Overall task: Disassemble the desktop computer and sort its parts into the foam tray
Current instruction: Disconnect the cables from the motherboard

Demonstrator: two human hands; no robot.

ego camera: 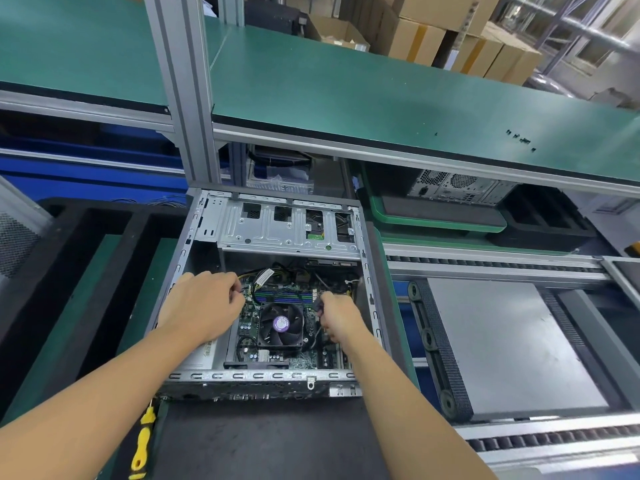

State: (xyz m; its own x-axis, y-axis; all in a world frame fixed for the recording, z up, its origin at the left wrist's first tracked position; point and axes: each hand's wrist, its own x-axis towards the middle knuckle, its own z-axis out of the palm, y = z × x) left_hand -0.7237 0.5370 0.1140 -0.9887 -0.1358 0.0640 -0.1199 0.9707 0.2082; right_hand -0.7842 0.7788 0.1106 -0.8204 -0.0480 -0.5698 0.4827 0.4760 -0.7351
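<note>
Desktop computer (277,375), open grey metal case, lies flat mid-bench. Round black CPU fan (280,323) sits between the hands. Left hand (204,303) pinches dark wiring (239,289); right hand (337,315) grips black cable (318,306). Black foam tray (86,258) lies left; yellow-handled screwdriver (143,441) lies in front.

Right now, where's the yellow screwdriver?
Head view, bottom left: the yellow screwdriver lies below the left forearm, just in front of the computer case's near-left corner.

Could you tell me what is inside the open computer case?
The case holds a circuit board, fan, cables and a metal bracket at the far end. The left hand and right hand grip cables; whatever lies under hands and bracket is hidden.
</note>
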